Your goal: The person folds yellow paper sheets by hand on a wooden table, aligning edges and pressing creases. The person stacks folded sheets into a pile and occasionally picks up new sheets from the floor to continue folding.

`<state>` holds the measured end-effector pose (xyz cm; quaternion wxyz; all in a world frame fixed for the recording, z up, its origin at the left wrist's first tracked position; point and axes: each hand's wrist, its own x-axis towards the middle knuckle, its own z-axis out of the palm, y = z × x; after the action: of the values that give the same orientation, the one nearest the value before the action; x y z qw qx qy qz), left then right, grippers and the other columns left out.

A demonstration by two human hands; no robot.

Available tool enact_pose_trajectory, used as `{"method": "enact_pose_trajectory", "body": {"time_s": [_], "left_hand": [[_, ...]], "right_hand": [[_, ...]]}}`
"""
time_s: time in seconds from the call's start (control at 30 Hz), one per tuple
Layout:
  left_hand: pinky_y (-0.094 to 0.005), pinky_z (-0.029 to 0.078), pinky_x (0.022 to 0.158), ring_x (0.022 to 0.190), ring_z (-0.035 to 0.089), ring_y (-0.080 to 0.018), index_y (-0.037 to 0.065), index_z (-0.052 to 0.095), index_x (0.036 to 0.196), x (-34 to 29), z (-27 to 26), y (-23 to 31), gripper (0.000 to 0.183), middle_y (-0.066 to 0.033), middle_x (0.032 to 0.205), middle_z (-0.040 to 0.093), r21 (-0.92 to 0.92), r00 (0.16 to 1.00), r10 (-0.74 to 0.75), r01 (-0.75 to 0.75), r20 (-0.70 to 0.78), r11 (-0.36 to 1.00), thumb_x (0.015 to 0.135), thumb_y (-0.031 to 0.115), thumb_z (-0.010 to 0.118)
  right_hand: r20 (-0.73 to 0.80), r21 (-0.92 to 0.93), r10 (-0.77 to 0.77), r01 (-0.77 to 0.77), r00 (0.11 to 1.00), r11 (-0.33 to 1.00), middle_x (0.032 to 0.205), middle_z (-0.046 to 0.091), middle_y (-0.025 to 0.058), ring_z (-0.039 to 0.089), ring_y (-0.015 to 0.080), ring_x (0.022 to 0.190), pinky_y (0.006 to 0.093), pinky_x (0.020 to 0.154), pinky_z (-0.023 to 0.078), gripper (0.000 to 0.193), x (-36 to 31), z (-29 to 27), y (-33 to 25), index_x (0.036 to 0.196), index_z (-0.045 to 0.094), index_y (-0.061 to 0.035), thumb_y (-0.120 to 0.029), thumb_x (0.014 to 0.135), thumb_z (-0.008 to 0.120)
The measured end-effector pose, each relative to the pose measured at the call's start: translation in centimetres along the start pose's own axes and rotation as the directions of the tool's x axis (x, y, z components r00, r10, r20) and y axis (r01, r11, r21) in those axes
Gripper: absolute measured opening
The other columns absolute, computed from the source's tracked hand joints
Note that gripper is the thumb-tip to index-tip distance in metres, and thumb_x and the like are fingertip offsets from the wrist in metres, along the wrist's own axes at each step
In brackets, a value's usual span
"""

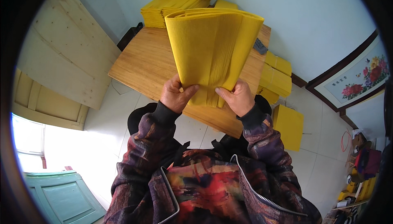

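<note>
Over the table [139, 62] are folded yellow sheets [196, 52]; both hands [174, 96] grip them.

The thick bundle of folded yellow sheets [192, 48] has thin, darker lines down it, and the flat yellow folded stacks [172, 9] far behind match. The flat wooden table [141, 54] is light brown. Near, the dark zipped cloth jacket [139, 179] has purple and orange patches; right, the white framed picture [337, 88] has red, pink and yellow flowers [365, 76].
</note>
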<state>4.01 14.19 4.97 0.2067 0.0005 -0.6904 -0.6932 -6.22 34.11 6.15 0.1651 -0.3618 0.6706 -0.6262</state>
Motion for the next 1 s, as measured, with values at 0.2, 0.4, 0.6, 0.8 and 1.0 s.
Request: {"method": "enact_pose_trajectory", "body": {"time_s": [0.2,0.4,0.6,0.8,1.0], "left_hand": [[-0.0263,0.051,0.082,0.091,0.061,-0.0092,0.0,0.063,0.11,0.1,0.2,-1.8,0.024,-0.0017,0.1,0.068,-0.105,0.985,-0.173,0.173,0.009,0.979,0.086,0.001,0.068],[-0.0265,0.052,0.08,0.089,0.062,-0.0103,0.0,0.063,0.11,0.2,0.0,-1.4,0.023,-0.0032,0.099,0.068,-0.203,0.99,-0.143,0.14,-0.001,0.969,0.087,0.002,0.067],[-0.0324,0.057,0.071,0.08,0.068,-0.0204,-0.001,0.063,0.109,-0.9,0.6,-4.3,0.024,-0.0116,0.097,0.07,-0.462,0.85,-0.526,0.457,-0.023,0.76,0.086,0.005,0.066],[-0.0427,0.059,0.072,0.082,0.069,-0.0283,0.0,0.059,0.114,-2.7,3.3,-9.4,0.028,-0.015,0.101,0.068,-0.48,0.679,-0.719,0.586,-0.148,0.653,0.088,0.009,0.063],[-0.0405,0.059,0.076,0.094,0.068,-0.0249,0.006,0.055,0.118,-2.4,4.3,-7.5,0.027,-0.0097,0.109,0.066,-0.52,0.542,-0.837,0.697,-0.07,0.494,0.094,0.019,0.058]], "right_hand": [[-0.097,0.097,0.118,-0.109,0.988,0.989,0.093,0.069,0.0058,0.062,0.0123,0.083,0.0282,0.076,0.05,0.021,-0.4,1.3,1.8,0.108,0.061,0.0008,-0.003,0.087,0.064],[-0.045,0.055,0.094,-0.091,0.995,0.994,0.09,0.068,0.0055,0.06,0.0115,0.079,0.0279,0.073,0.05,0.022,-0.4,0.5,0.8,0.106,0.062,0.0008,-0.007,0.086,0.066],[0.203,-0.042,0.305,-0.303,0.93,0.952,0.093,0.068,0.0084,0.06,0.0126,0.085,0.028,0.077,0.049,0.028,2.6,-1.5,3.9,0.106,0.061,0.0037,-0.007,0.082,0.069],[0.39,-0.382,0.556,-0.421,0.734,0.823,0.096,0.068,0.0122,0.064,0.0193,0.087,0.0307,0.08,0.05,0.037,5.2,-2.7,9.7,0.106,0.06,0.0033,-0.013,0.076,0.073],[0.312,-0.719,0.527,-0.166,0.791,0.675,0.102,0.067,0.02,0.064,0.0332,0.096,0.039,0.083,0.05,0.043,7.2,-3.4,8.8,0.107,0.059,0.001,-0.023,0.075,0.074]]}}
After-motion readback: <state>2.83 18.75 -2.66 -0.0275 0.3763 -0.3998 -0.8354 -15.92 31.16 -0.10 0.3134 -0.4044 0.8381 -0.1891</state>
